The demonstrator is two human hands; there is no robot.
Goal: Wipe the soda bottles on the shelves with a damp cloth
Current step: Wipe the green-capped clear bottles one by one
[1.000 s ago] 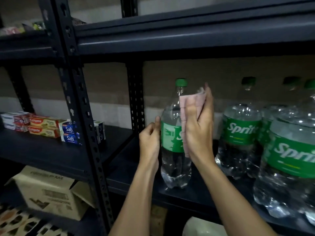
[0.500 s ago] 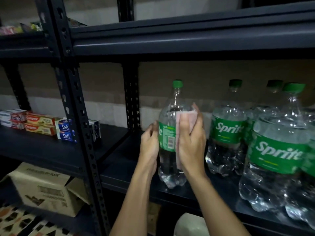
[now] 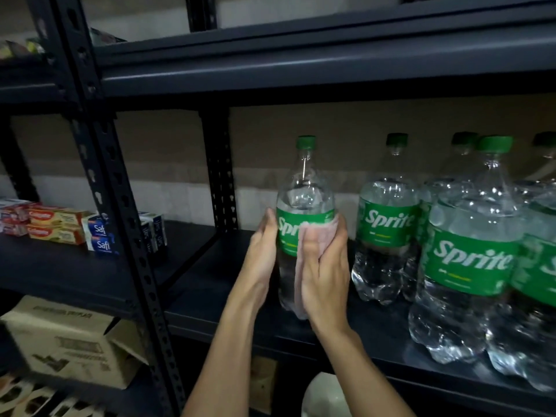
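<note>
A dim storeroom with dark steel racking against a pale wall fills the head view. The middle shelf (image 3: 379,329) carries a group of big clear Sprite bottles. The one being worked on, the leftmost Sprite bottle (image 3: 304,203), stands upright near the shelf's front edge, apart from its neighbours (image 3: 388,230) to the right.

The left hand (image 3: 264,251) lies against the bottle's left side at label height, its fingers wrapped round towards the back to steady it. The right hand (image 3: 326,266) grips the right side with a pink cloth (image 3: 325,233) trapped between palm and plastic. Its fingers curl round the label and the thumb lies over the cloth on the front.

The bottle looks full, so it is probably heavy and bottom-weighted. The thin plastic wall will likely give a little under a squeeze, but it is not fragile. A damp film may make the smooth label band slippery, so the surest hold seems to be where the hands are now, around the waist. The narrow neck under the green cap would do for turning it. The base is lobed, so it could rock if pushed high up.

On the left rack lie Colgate cartons (image 3: 55,225) and blue Safi boxes (image 3: 100,239). An open cardboard box (image 3: 63,341) sits below them.
</note>
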